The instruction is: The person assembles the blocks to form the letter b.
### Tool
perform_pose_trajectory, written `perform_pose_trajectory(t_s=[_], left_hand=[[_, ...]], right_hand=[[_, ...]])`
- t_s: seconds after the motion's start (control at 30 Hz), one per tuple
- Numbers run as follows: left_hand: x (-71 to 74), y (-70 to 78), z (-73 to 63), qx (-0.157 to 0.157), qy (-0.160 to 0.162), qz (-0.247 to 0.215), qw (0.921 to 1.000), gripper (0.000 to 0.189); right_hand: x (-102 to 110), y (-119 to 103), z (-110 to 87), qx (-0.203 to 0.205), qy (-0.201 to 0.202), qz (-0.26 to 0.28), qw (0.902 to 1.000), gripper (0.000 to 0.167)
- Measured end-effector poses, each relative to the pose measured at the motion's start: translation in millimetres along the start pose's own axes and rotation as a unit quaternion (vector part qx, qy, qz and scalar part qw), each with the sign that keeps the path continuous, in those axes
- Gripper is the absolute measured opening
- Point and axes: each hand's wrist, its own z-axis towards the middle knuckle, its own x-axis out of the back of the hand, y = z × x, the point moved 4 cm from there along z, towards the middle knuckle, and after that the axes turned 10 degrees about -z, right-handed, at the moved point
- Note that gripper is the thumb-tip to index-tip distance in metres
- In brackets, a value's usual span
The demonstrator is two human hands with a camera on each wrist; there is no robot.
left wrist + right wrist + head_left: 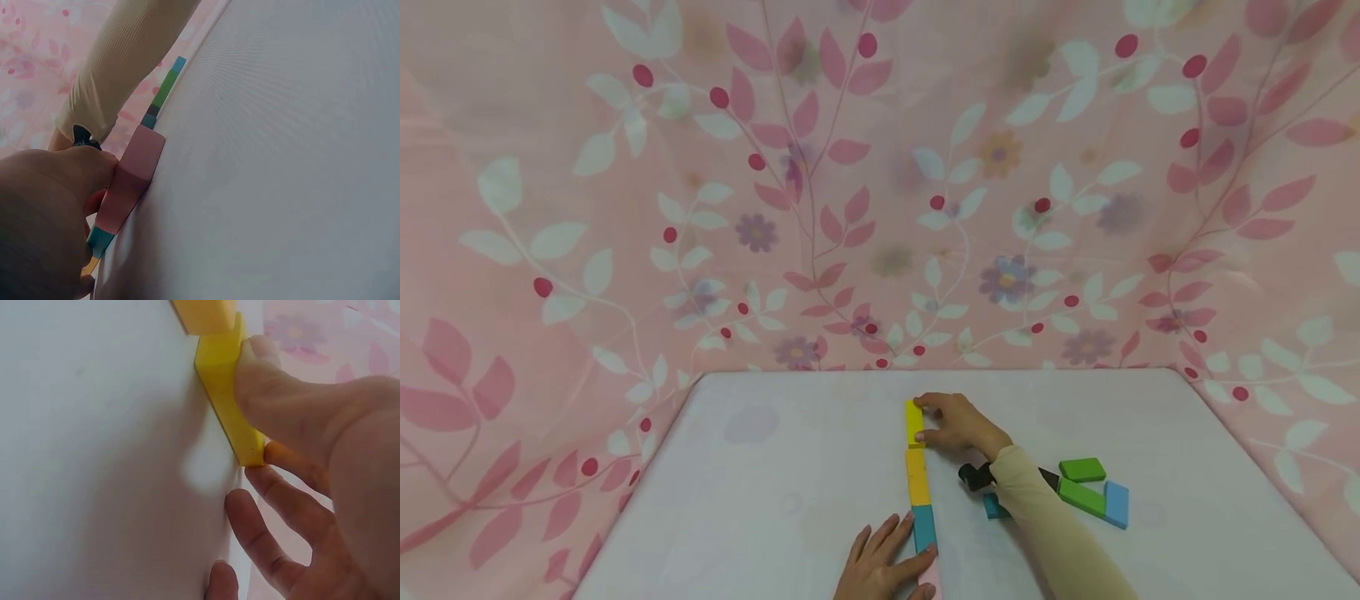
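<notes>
My right hand (958, 425) pinches a yellow block (913, 422) lengthwise, thumb at its near end and a finger at its far end. This block forms the far end of a row, close to an orange-yellow block (918, 477). After that come a teal block (924, 528) and a pink block (930, 577) at the near end. My left hand (883, 562) lies beside the row with fingers spread, one fingertip over the teal and pink blocks. In the left wrist view its thumb touches the pink block (134, 172).
Right of the row lie two green blocks (1082, 470), a blue block (1116, 504) and another teal block (996, 506), partly behind the right sleeve (1052, 525). A black device (976, 477) sits at the right wrist. Floral cloth (880, 208) hangs behind the white table (760, 475).
</notes>
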Motion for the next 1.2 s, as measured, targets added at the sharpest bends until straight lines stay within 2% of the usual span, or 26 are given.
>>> perform_pose_trajectory(t_s=[0.27,0.67,1.03,1.2], left_hand=[[-1.5,0.4,0.0,0.009,-0.012,-0.006,0.9999,0.052],[-2.0,1.6,-0.5,-0.028,0.028,0.033,0.9987,0.047],[-2.3,-0.5,0.1,-0.008,0.002,0.01,0.9999,0.051],[-1.4,0.6,-0.1,-0.017,0.013,0.021,0.9996,0.049]], right_hand=[[-1.0,-1.3,-1.4,-0.018,-0.001,0.005,0.9998,0.061],[-1.5,-4.2,-2.1,0.007,-0.001,-0.002,1.0,0.06],[-0.9,-5.6,-4.4,0.008,-0.004,0.01,0.9999,0.06],[-0.3,-6.3,-3.9,0.004,-0.003,0.02,0.9998,0.06]])
